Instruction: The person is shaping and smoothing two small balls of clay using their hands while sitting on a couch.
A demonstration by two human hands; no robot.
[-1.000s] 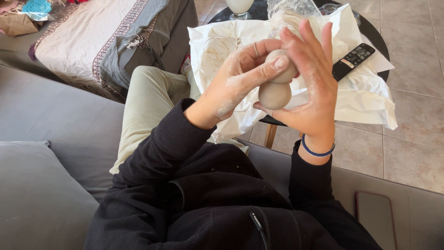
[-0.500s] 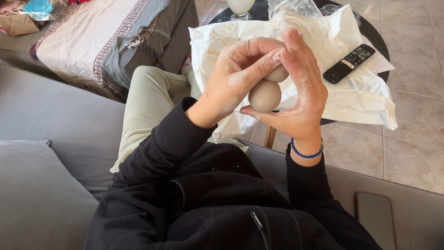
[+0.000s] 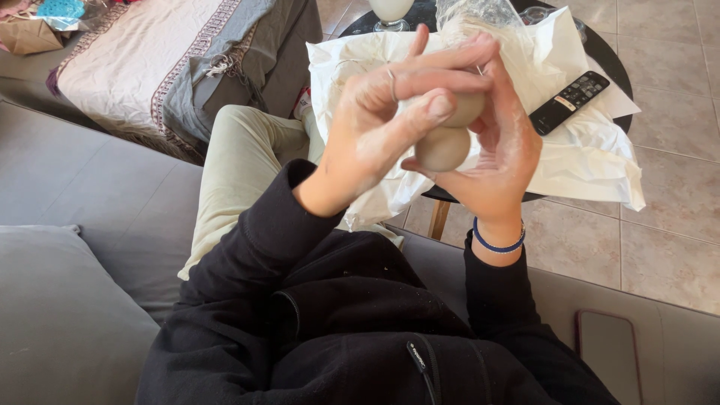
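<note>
Since half a second ago, both hands have drifted slightly up and the left thumb has slid farther across the top of the clay; otherwise the pose holds. Head view, the only one I have: I note the clay piece [image 3: 444, 142], a grey lump of two rounded lobes stacked one above the other, held in mid-air between the hands, over the edge of the white paper [image 3: 592, 157] that covers the round dark table [image 3: 622, 120]. Its long axis runs nearly upright, leaning a little to the right at the top. My left hand [image 3: 379, 120] comes in from the left and above, fingers curled shut over the upper lobe, thumb pressed on the seam. My right hand [image 3: 499, 154] cradles from the right and below, fingers half closed around the lower lobe, palm facing left. Both hands touch the piece; neither is nearer. A black remote [image 3: 568, 102] lies on the paper, well apart, and a dark phone [image 3: 607, 356] rests on the grey sofa [image 3: 90, 225].
</note>
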